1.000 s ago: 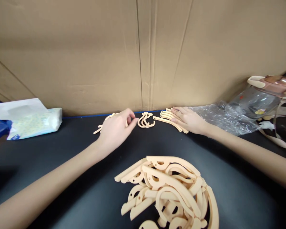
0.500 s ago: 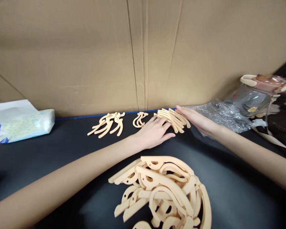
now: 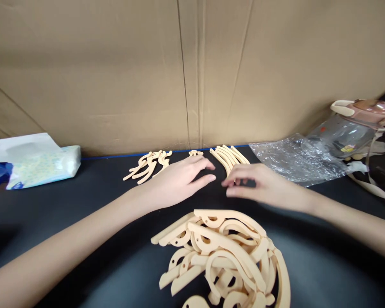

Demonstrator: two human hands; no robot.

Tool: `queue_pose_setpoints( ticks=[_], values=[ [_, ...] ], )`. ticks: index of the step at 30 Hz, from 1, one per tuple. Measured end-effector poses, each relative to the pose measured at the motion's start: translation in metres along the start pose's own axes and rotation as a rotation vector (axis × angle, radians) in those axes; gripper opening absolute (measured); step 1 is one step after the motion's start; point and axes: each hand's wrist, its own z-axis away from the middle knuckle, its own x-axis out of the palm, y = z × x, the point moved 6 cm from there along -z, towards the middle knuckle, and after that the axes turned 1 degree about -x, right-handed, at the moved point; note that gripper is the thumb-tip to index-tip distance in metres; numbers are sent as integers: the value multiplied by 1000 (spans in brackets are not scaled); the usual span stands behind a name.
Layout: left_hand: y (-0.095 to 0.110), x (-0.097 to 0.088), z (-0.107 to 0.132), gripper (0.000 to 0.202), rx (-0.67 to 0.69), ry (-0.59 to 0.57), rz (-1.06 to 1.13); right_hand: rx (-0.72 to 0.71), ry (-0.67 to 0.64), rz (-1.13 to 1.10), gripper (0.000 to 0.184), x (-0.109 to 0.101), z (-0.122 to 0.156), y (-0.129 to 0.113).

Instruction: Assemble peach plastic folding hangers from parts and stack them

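Note:
My left hand (image 3: 179,182) lies over the black table (image 3: 83,222) with its fingers stretched out, holding nothing, just in front of a small group of hook-shaped pieces (image 3: 195,153). My right hand (image 3: 263,186) hovers palm down with its fingers loosely extended, empty, right before a neat stack of curved beige strips (image 3: 228,156). A third group of curved beige pieces (image 3: 149,164) lies to the left. A large heap of beige plastic parts (image 3: 227,256) sits near me, in front of both hands.
A cardboard wall (image 3: 192,72) stands along the table's far edge. A pack of tissues (image 3: 38,164) lies at the left. Crumpled clear plastic (image 3: 295,160) and a clear jug with a pink lid (image 3: 356,128) are at the right.
My left hand went from the left group over to the strip stack, then drew back. My right hand left the strip stack and came toward me. The strips are now neatly gathered.

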Motion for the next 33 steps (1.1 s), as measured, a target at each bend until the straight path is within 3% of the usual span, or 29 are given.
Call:
queue_pose_setpoints(
  ticks=[3,5,8,11,14,16,19,21,24,27,33],
  values=[
    [-7,-1,22,29,-134,-144,105,-51,-161,173,36,23,8,-23],
    [-8,3,32,29,-171,-171,165,-48,-194,164,36,30,8,-27],
    [-8,7,33,31,-208,-92,290,35,-96,8,38,21,0,-24],
    [-9,12,23,29,-291,-1,614,51,67,-113,39,-1,-11,-26],
    [-11,3,9,23,-329,196,872,6,197,-59,39,-25,-22,-30],
    [-11,-7,0,20,-311,309,913,-7,278,112,36,-41,-27,-34],
    [-6,-18,-11,25,-256,366,865,-47,393,568,32,-56,-33,-45],
    [-2,-21,-15,26,-234,369,828,-65,379,828,34,-55,-39,-50],
    [-2,-19,-16,24,-286,341,813,-56,249,972,31,-46,-50,-42],
    [-7,-13,-14,26,-363,274,805,-61,158,890,30,-40,-59,-27],
    [-24,-14,-17,28,-377,229,649,-106,81,395,34,-36,-69,-13]
  ],
)
